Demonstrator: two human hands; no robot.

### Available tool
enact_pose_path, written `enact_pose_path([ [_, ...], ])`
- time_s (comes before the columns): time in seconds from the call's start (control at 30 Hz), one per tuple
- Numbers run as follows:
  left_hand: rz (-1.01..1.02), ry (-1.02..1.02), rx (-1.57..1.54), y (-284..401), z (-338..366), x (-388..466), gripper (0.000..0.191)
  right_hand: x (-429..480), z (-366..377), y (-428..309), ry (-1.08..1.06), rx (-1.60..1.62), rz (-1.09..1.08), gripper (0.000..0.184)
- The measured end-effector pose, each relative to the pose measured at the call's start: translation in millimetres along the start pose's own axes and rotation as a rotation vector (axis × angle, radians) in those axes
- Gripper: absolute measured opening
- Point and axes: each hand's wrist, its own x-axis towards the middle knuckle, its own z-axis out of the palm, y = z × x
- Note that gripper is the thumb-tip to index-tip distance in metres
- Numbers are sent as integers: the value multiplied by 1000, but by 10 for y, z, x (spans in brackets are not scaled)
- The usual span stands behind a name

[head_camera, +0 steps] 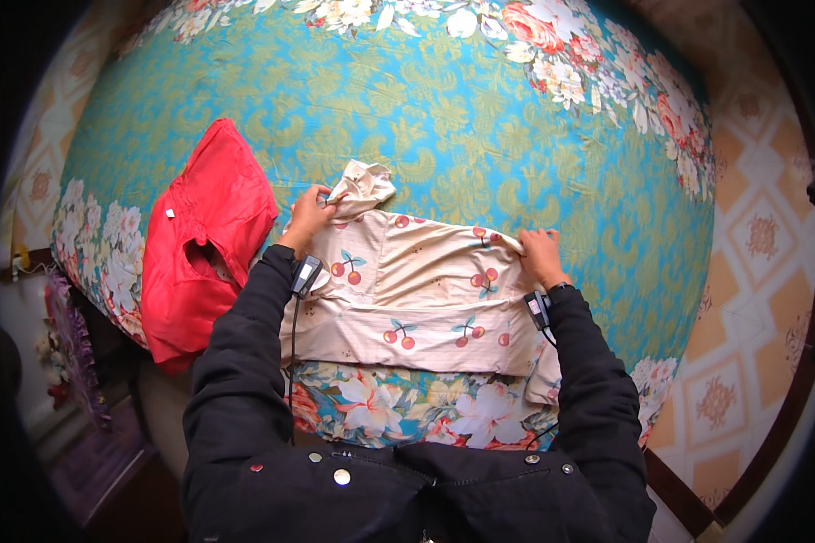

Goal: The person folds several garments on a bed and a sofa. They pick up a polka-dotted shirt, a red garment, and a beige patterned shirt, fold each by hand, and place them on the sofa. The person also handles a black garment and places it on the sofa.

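Note:
Before me a cream garment with a cherry print (441, 271) lies spread across the near part of the bed, its lower part doubled over in a wide fold. My left hand (310, 216) pinches its upper left edge, just beside a bunched cream end (361, 186). At the upper right corner, my right hand (540, 254) grips the cloth between thumb and fingers. A small piece of the garment sticks out below my right forearm. Part of its left side is hidden by my left wrist.
A red garment (207, 203) with a dark opening lies crumpled on the left, close to my left forearm. Underneath is a teal floral bedspread (448, 129). Cables hang from small devices on both wrists. Patterned floor (747, 237) shows beyond the bed's right edge.

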Motion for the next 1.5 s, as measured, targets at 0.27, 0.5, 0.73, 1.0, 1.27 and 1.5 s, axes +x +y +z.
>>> enact_pose_path([
  [0.27, 289, -115, -405, 80, -828, -1053, 14, -1115, -228, -277, 368, -12, -38, 13],
  [0.5, 490, -238, 243, -482, -760, -2437, 30, -2217, 43, -763, 21, 36, 105, 36],
  [0.73, -130, 227, 57, -1145, -326, -2213, 45, -2125, 526, -582, 300, 350, 630, 53],
  [1.0, -504, -253, -260, -1100, -362, -1997, 63, -2082, 797, -210, -78, 686, 806, 74],
  [1.27, -253, -342, -407, -1345, -443, -2040, 30, -1974, -1, -872, 22, 550, 700, 39],
  [1.5, -155, -282, -327, -1302, -501, -2086, 27, -1433, -109, -2560, 76, 449, 419, 39],
])
